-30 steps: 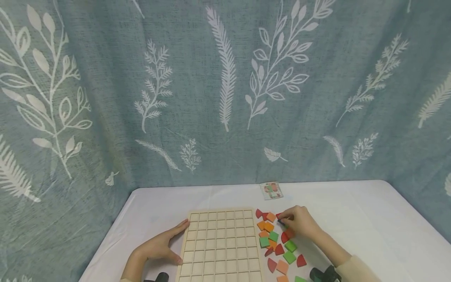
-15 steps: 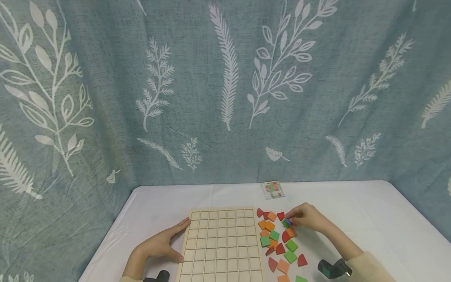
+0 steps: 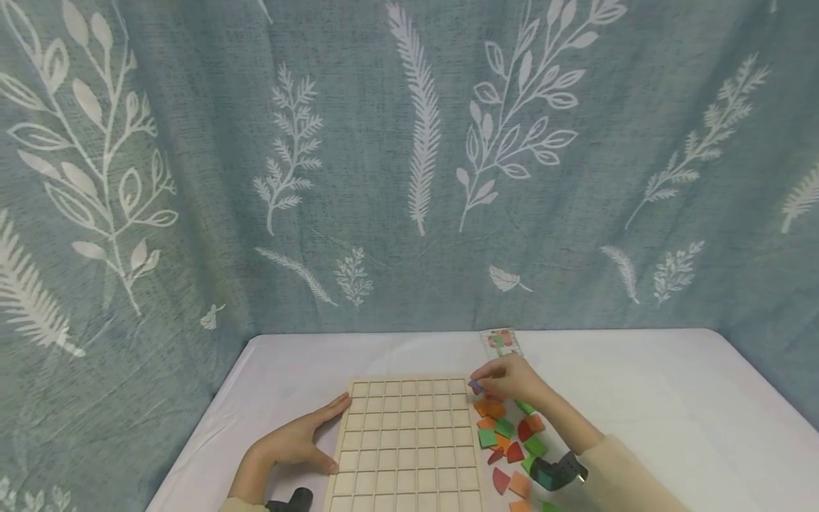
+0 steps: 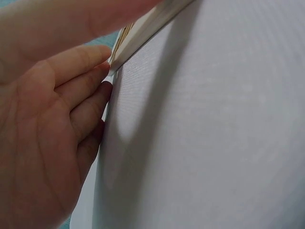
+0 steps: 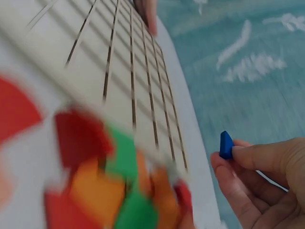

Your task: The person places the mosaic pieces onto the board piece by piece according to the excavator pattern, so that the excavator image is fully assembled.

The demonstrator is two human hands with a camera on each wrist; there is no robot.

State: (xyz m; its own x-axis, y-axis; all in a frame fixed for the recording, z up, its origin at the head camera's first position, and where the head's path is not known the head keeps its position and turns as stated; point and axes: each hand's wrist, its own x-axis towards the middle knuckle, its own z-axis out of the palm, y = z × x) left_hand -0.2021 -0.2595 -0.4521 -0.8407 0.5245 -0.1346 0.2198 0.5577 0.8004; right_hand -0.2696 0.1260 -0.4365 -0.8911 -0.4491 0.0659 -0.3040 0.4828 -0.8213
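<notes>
My right hand (image 3: 508, 378) pinches a small blue block (image 5: 226, 145) between thumb and fingertips, just off the far right corner of a wooden grid board (image 3: 409, 441). The piece has a pointed end in the right wrist view; its full shape is partly hidden by the fingers. My left hand (image 3: 294, 444) rests along the board's left edge with fingers and thumb spread, touching it. In the left wrist view the fingers (image 4: 88, 83) reach the board's side (image 4: 138, 36). The board's cells hold no pieces.
Several flat red, orange and green pieces lie scattered right of the board, among them a green square (image 3: 488, 437) and a red quarter-round (image 3: 501, 481). A printed card (image 3: 500, 341) lies at the table's back edge, behind my right hand. A patterned curtain (image 3: 409, 171) hangs beyond.
My right hand has picked the blue block up from beside a green piece and carried it left, toward the board's far right corner. The left hand stays on the board's edge.
</notes>
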